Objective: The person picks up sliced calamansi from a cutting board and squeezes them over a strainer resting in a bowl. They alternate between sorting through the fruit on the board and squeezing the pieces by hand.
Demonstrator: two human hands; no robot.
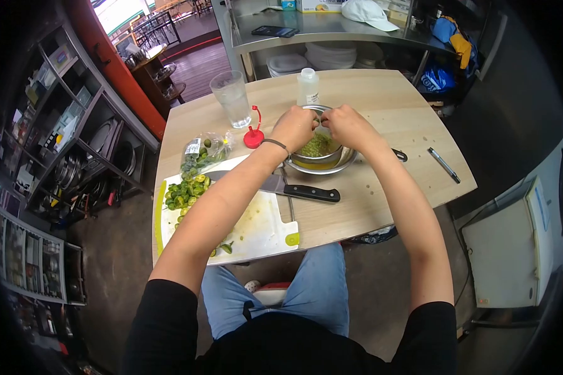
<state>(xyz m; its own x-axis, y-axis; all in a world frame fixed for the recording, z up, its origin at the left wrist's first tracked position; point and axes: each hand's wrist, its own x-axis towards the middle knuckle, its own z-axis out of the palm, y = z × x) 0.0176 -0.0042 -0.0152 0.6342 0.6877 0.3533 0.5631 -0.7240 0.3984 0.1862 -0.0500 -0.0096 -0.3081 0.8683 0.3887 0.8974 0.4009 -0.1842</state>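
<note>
Over a metal strainer (304,148) set in a steel bowl (322,170), my left hand (296,129) and my right hand (350,128) nearly meet. Both are closed, fingertips pinching small green lime pieces, mostly hidden by the fingers. Greenish pulp and seeds (319,145) lie in the strainer, and yellowish juice shows below it. Left of the bowl, cut small limes (184,192) are heaped on a white cutting board (263,219). A black-handled knife (311,192) lies across the board's edge. Beyond my left forearm is a plastic bag of whole limes (200,152).
A glass of water (233,103), a red cap (253,137) and a plastic bottle (308,87) stand behind my hands. A pen (444,165) lies at the right on the wooden table (413,125). A steel counter (325,31) holds a phone (275,31) and a white cap (369,14).
</note>
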